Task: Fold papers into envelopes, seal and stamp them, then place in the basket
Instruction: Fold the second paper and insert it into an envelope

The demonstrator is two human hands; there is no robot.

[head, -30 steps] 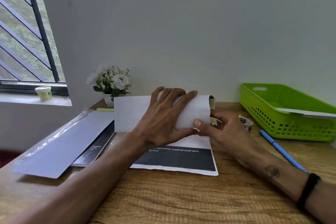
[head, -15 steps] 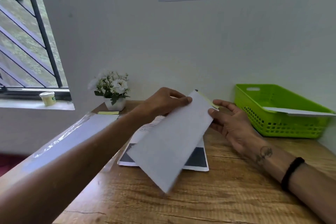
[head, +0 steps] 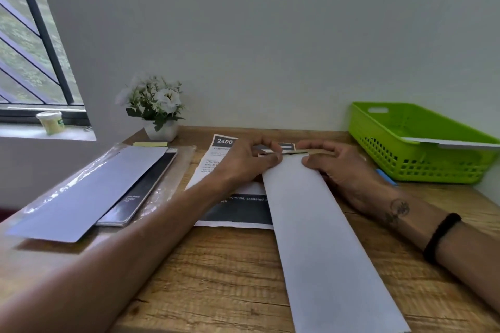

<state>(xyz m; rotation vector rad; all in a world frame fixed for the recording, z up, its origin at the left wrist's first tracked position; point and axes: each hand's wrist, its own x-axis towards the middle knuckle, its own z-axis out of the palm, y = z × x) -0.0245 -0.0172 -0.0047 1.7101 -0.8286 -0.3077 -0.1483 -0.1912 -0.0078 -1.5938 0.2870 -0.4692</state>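
A long white envelope (head: 322, 240) lies lengthwise on the wooden table, its near end toward me. At its far end, my left hand (head: 243, 162) pinches the left corner and my right hand (head: 332, 165) pinches the right side, both with curled fingers at the envelope's opening. A printed sheet (head: 232, 205) with black bands lies under the envelope and my left hand. The green basket (head: 414, 159) stands at the right against the wall, with a white envelope (head: 449, 142) resting across its rim.
Left of me lies a stack of white envelopes (head: 89, 192) on a dark pack in clear plastic wrap. A small pot of white flowers (head: 157, 111) stands at the back. A blue pen (head: 385, 176) lies by the basket. A yellow note (head: 150, 144) sits near the pot.
The envelope, held up and tilted half a second ago, now lies flat and lengthwise on the table. Both hands have moved to its far end. The view has tipped downward.
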